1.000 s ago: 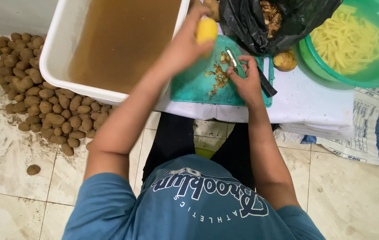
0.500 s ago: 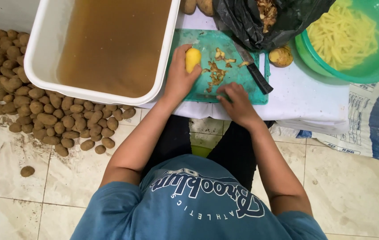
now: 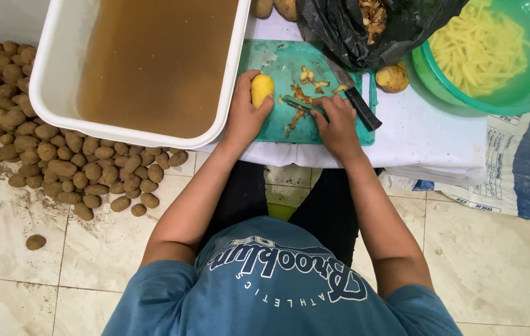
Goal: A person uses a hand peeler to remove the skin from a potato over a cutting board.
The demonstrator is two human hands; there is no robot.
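**Potato in hand, peeler at the board**

Tub (image 3: 59, 93) of murky brown water taking up the near left of the table, white and heavy-looking. Heap of unpeeled potatoes (image 3: 59, 155) lying on the tiled floor beneath it. Green basin (image 3: 526, 87) of cut yellow strips standing far right, black bag (image 3: 339, 31) of peelings beside it. Green cutting board (image 3: 277, 62) lying between tub and bag, scraps (image 3: 299, 99) scattered across it, knife (image 3: 355, 96) resting along its right edge.

Left hand (image 3: 243, 121) curling around the peeled potato (image 3: 262, 88), fingers closed on its sides, holding it against the board's left part. Likely firm and fairly light, but wet and slick once stripped; gripping best across the middle, thumb opposing fingers, not by the tapered ends.

Right hand (image 3: 338, 124) closing on a slim green peeler (image 3: 302, 104), tip lying among the scraps. Thin, light, stiff tool; holding by the handle, clear of the blade.
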